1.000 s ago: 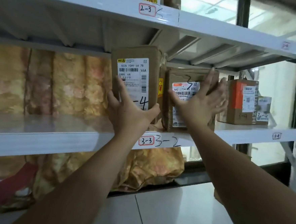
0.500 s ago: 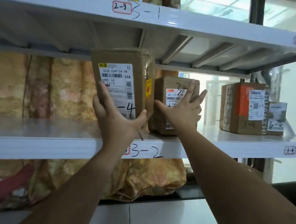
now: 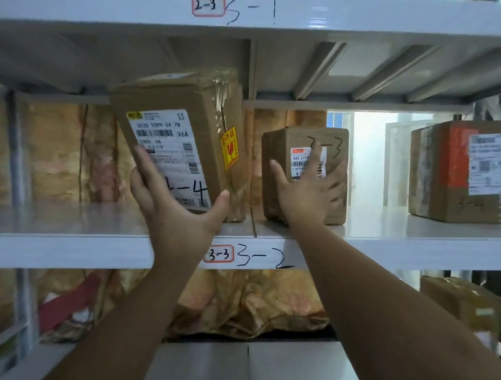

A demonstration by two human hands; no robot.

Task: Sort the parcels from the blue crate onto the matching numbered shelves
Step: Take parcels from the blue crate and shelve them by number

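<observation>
The left hand (image 3: 176,211) grasps the lower end of a tall brown cardboard parcel (image 3: 187,102) with a white label. Its long axis is near upright, and the top leans left above the grip. Just right, the right hand (image 3: 302,193) presses flat, fingers spread, on a small brown cardboard box (image 3: 333,192) standing on the white metal shelf (image 3: 62,236).

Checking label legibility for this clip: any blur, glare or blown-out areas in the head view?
Head view: right hand motion-blurred over the small parcel; bright gap behind it blown out white; tilted parcel label readable; orange-banded box soft.
</observation>
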